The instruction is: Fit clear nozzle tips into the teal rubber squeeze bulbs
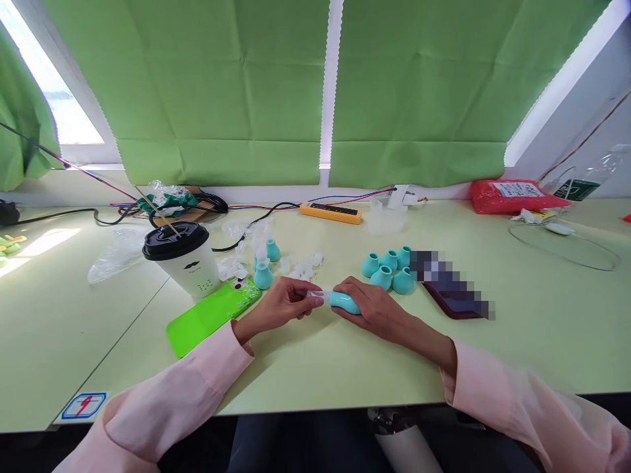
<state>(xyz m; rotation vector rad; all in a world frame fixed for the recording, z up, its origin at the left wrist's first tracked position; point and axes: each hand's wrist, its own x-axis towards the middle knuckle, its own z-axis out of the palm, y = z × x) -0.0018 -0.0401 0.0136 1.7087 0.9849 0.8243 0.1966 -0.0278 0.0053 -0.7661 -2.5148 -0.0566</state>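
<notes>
Low over the front of the table, my right hand (372, 305) is wrapped round a turquoise rubber bulb (346, 302). The bulb lies sideways, its neck pointing left. At that neck, my left hand (286, 303) pinches a clear plastic tip (319, 297), which meets the bulb. Just past my right hand stand several turquoise bulbs (382, 277) with open necks facing up. Beyond my left hand, a turquoise bulb with a clear tip (263, 274) stands upright, with another turquoise bulb (272, 250) behind it. Small clear plastic pieces (305, 268) lie loose beside them.
Left of my hands are a green phone case (211, 316) and a lidded paper cup (190, 266) with a stick. A dark phone (453, 292), partly pixelated, lies right. Farther back are an orange power strip (331, 212), black cables (210, 202) and a red package (513, 197).
</notes>
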